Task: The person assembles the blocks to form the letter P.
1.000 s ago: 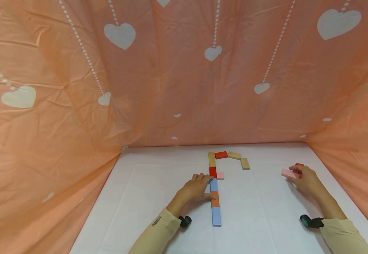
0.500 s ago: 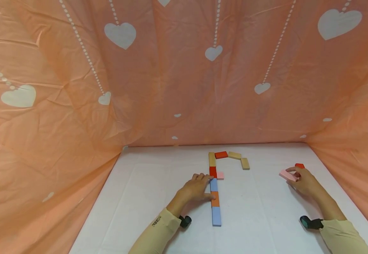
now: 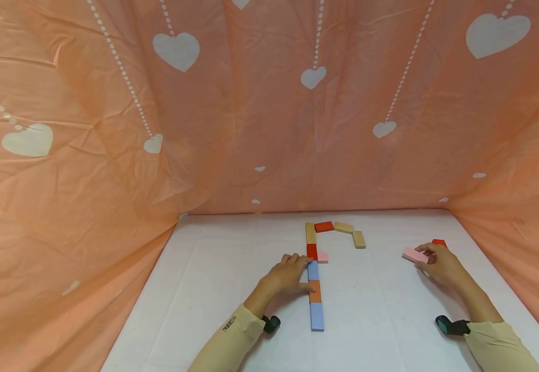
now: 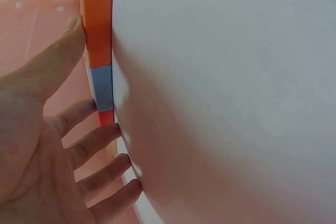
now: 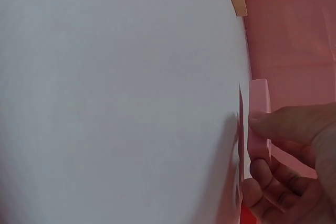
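Note:
A pink block (image 3: pixel 415 255) is pinched between the thumb and fingers of my right hand (image 3: pixel 443 266). The right wrist view shows that pink block (image 5: pixel 258 98) held just off the white table, its shadow beside it. My left hand (image 3: pixel 286 275) lies spread along a column of blocks, fingers loosely extended. Its thumb touches the orange block (image 4: pixel 98 24), and a finger reaches the blue block (image 3: pixel 313 270). A red block (image 3: pixel 312 252) and a light wooden block (image 3: pixel 310 233) continue the column away from me; another blue block (image 3: pixel 317 316) ends it nearest me.
Another pink block (image 3: pixel 322 258) lies against the column's right side. From the column's far end, a red block (image 3: pixel 323 227) and two wooden blocks (image 3: pixel 343 227) curve right. One more red block (image 3: pixel 439 243) sits behind my right hand. An orange curtain (image 3: pixel 269 129) surrounds the table (image 3: pixel 371 320).
My right hand has moved slightly left with the pink block, leaving more of the red block behind it visible. The left hand and the laid blocks have stayed still.

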`<act>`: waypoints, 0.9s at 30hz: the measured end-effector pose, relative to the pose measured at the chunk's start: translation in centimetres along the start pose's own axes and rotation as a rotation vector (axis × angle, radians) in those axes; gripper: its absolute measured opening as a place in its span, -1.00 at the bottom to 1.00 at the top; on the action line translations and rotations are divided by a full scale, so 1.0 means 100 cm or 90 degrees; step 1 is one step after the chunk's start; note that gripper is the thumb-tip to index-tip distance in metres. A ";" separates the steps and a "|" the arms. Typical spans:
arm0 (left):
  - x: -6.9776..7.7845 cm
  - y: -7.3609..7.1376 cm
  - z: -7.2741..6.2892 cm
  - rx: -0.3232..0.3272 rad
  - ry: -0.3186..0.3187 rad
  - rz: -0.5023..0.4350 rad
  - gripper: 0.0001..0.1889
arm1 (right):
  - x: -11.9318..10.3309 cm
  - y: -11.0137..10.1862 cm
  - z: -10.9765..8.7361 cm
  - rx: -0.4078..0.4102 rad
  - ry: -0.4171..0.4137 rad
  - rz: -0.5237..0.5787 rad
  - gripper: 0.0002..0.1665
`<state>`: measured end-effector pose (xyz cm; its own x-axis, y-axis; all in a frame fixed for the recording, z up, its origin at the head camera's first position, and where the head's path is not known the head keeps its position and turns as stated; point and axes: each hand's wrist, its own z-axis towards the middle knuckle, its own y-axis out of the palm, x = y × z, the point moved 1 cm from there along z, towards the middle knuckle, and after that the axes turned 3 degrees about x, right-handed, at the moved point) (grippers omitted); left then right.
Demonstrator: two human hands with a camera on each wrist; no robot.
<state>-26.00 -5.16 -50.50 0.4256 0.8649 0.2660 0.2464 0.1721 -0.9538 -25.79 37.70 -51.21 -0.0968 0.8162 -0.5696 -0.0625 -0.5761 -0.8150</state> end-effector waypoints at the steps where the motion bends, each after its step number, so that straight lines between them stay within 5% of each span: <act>1: 0.000 0.000 0.000 0.000 0.000 0.000 -0.12 | -0.001 0.001 0.001 0.004 -0.008 0.004 -0.51; 27: -0.002 0.002 0.002 -0.001 -0.001 0.003 -0.10 | -0.052 0.034 0.011 -0.019 -0.063 0.044 -0.57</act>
<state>-26.22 -5.21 -50.76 0.4258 0.8663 0.2611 0.2454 0.1672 -0.9549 -26.61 31.49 -50.92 -0.1969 0.7653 -0.6128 -0.0235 -0.6286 -0.7774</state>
